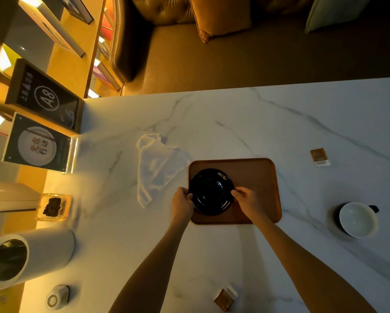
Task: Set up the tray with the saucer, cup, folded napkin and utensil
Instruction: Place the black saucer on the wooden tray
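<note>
We hold the black saucer (212, 192) at the left end of the tray (257, 175), left hand (182, 203) and right hand (248, 199) pinching opposite rims. The napkin (157, 168) lies crumpled just left of the tray; the cup (356, 219) stands well to its right.

A black saucer (212, 192) is over the left half of a brown tray (255, 175) near the middle of the marble worktop (234, 123). The left hand (182, 203) pinches the saucer's left rim and the right hand (246, 197) pinches its right rim. A crumpled white napkin (157, 168) lies just beside the tray's far left corner. A cup (356, 219), white inside, stands well apart near the worktop's right edge, and a small brown packet (320, 157) lies beyond the tray's far right corner
</note>
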Available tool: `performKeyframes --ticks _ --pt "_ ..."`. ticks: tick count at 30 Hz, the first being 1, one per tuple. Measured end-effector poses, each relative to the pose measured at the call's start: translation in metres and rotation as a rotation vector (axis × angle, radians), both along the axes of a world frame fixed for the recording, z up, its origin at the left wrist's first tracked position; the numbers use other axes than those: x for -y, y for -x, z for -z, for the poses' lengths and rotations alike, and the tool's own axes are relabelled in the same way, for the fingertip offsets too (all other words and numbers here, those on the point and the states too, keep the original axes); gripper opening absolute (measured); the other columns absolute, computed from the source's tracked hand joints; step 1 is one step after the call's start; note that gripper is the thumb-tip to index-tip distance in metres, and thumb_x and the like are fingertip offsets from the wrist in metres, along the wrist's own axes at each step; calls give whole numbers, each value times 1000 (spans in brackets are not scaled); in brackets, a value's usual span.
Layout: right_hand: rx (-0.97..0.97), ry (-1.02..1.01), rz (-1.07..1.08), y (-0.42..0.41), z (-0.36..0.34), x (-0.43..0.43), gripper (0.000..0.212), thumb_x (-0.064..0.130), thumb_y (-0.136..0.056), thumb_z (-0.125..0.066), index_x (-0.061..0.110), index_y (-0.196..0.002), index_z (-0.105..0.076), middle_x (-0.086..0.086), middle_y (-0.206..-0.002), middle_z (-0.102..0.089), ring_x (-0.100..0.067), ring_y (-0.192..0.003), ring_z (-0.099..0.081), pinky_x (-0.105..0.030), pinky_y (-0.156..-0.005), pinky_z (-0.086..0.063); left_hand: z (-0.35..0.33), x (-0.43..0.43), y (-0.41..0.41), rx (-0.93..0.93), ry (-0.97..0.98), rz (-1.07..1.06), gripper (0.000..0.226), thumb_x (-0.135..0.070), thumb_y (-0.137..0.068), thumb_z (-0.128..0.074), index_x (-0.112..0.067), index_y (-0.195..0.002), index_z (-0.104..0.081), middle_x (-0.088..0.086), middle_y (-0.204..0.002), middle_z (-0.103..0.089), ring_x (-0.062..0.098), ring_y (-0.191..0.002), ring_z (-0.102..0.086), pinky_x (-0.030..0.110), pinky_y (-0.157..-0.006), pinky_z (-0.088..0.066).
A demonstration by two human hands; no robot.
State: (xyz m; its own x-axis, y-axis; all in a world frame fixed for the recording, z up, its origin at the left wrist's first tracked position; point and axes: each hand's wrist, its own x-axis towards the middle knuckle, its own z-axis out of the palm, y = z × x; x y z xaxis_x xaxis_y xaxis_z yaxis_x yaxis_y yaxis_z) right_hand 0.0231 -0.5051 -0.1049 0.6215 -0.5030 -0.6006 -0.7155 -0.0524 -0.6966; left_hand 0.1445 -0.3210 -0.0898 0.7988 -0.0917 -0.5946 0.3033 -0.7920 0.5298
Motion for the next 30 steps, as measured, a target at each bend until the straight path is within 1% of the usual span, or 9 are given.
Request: performKeyframes --ticks 4,9,11,14,17,19,23,27,30 --pt "-1 -32 6 -1 -3 1 39 30 -93 -56 8 -126 -57 -12 -115 -67 -21 -102 -62 -31 -89 -51 -3 0 2 -60 36 -79 13 -24 -99 -51 -13 -105 -54 9 -95 -63 23 -84 -63 46 -82 -57" --pt "-30 -96 -22 9 -13 3 48 36 -94 -54 10 -134 -49 -11 -124 -63 -23 -111 -60 -34 -96 -48 -16 -13 10 -153 17 -100 37 -40 -98 -47 -10 -120 -51 10 -109 -62 26 -99 -62 47 -93 -54" --pt "-33 -58 -56 22 -20 0 46 37 -93 -54 13 -132 -51 -9 -123 -63 -19 -106 -60 -33 -92 -50 -24 -22 17 -165 -21 -42 43 -43 -98 -45 -9 -124 -50 11 -117 -61 27 -105 -59 47 -96 -52" --pt "-11 136 -182 57 -33 -8 41 38 -93 -55 16 -127 -56 -6 -119 -65 -15 -101 -60 -26 -85 -49 -36 -37 30 -161 -111 85 51 -42 -99 -43 -8 -136 -46 16 -136 -52 33 -123 -52 48 -106 -44" --pt "-25 518 -374 97 -42 -16 45 44 -90 -57 18 -126 -59 -3 -123 -63 -20 -113 -57 -33 -94 -46 -50 -56 48 -139 -200 233 56 -47 -99 -41 -13 -144 -39 16 -147 -42 37 -136 -39 51 -113 -34" --pt "-131 629 -456 120 -48 -20 51 51 -90 -52 22 -132 -54 -6 -136 -55 -24 -127 -48 -40 -105 -37 -61 -69 63 -113 -250 321 58 -50 -98 -39 -17 -147 -35 15 -151 -37 37 -140 -33 53 -115 -30" --pt "-340 564 -476 153 -58 -34 62 62 -90 -39 30 -143 -37 -3 -153 -35 -26 -143 -26 -49 -115 -19 -79 -92 91 -77 -310 422 60 -55 -97 -36 -25 -149 -30 9 -158 -26 35 -146 -21 58 -117 -23" --pt "-357 540 -447 170 -73 -49 64 64 -90 -37 32 -146 -31 -4 -156 -28 -27 -145 -19 -50 -117 -13 -91 -112 109 -51 -360 526 62 -58 -96 -34 -30 -150 -25 8 -162 -15 35 -149 -12 61 -117 -17" --pt "-341 549 -424 176 -83 -58 65 63 -90 -37 31 -146 -30 -4 -157 -27 -27 -145 -18 -50 -117 -12 -99 -122 113 -32 -365 557 63 -59 -96 -35 -30 -151 -23 8 -163 -13 35 -150 -9 62 -117 -14"
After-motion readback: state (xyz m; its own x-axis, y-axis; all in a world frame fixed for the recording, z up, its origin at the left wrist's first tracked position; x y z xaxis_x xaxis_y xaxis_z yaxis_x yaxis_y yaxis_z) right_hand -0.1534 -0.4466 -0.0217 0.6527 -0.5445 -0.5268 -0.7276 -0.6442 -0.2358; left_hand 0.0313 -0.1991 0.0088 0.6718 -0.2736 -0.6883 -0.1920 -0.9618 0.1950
